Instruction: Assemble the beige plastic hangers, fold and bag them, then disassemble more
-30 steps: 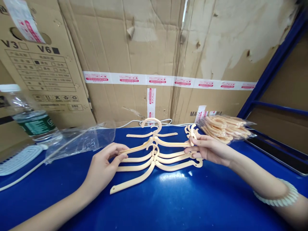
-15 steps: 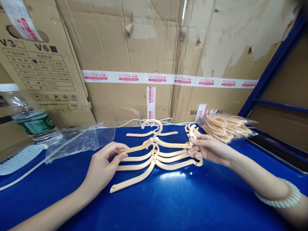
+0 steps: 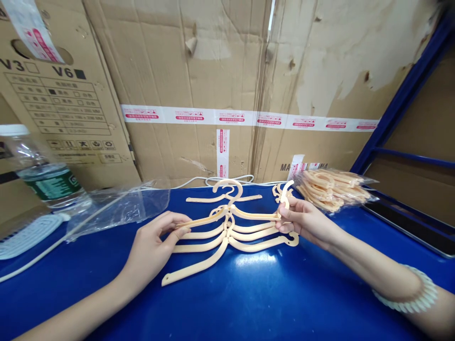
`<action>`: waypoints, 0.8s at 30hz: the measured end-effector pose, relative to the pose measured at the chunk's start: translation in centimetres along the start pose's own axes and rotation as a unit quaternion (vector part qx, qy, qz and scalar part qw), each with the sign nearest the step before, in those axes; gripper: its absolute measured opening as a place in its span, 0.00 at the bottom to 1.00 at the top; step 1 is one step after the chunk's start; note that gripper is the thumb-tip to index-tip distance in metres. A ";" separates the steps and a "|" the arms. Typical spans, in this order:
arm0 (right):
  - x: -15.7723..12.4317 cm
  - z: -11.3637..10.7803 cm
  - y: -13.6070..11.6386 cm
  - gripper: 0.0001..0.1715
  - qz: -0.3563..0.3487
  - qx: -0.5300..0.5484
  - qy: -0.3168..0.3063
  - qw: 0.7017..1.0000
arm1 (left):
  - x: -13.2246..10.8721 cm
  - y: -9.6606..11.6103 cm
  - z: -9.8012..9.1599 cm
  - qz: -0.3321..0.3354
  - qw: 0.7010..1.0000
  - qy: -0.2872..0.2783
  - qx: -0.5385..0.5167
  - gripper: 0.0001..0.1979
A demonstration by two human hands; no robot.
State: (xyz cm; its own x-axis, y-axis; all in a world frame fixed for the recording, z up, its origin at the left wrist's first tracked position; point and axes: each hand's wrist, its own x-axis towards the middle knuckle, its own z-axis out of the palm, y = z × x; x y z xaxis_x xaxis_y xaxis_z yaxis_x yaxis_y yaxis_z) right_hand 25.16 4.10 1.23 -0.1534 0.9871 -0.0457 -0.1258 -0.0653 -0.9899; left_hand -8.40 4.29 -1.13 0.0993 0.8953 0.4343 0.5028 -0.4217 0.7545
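Observation:
My left hand pinches the left arm end of a cream plastic hanger, thumb against fingers, holding it a little above the table. At the hanger's right end, my right hand grips a small curved plastic hook between thumb and fingers. The fingers cover where hook and hanger arm meet, so I cannot tell if they are joined. Below and nearer to me lie several more hangers, overlapping at their middles; the nearest arms have a hook at the right end. Another hanger lies behind.
A small pile of loose hooks sits behind my right hand. Bagged cream pieces lie at the back right, near a dark flat device. Leftward are a clear bag, a water bottle and a hairbrush. Cardboard walls the back.
The held hanger has shifted slightly to the right and its hook tilts more. The small hook in my right hand has turned, its tip now higher and further right.

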 end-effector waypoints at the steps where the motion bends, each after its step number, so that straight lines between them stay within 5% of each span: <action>1: 0.0 0.1 0.0 0.27 -0.009 -0.002 0.005 1.000 | 0.0 0.0 0.0 -0.001 1.000 -0.004 -0.005 0.09; 8: 0.2 0.1 0.2 0.28 -0.031 0.002 0.018 0.999 | -0.2 0.0 0.0 0.024 0.999 -0.023 0.004 0.11; 12: 0.3 -0.2 0.1 0.25 -0.029 0.010 0.024 0.999 | 0.1 0.2 -0.6 0.131 0.983 -0.007 0.129 0.10; 17: 0.1 -0.5 0.0 0.21 -0.052 0.007 0.003 0.999 | 0.6 1.2 -2.3 0.280 0.927 -0.003 0.249 0.10; 24: -0.1 -0.3 -0.4 0.16 -0.080 -0.003 0.000 0.997 | 0.1 2.9 -3.1 0.283 0.916 -0.024 0.284 0.11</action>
State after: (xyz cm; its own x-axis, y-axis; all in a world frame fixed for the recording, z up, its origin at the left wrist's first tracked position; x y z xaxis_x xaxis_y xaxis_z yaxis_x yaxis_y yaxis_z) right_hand 25.56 4.03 1.62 -0.1313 0.9848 0.1137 -0.1437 0.0946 -0.9851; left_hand -9.55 2.74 2.64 0.5118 0.5680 0.6446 0.7244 -0.6886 0.0315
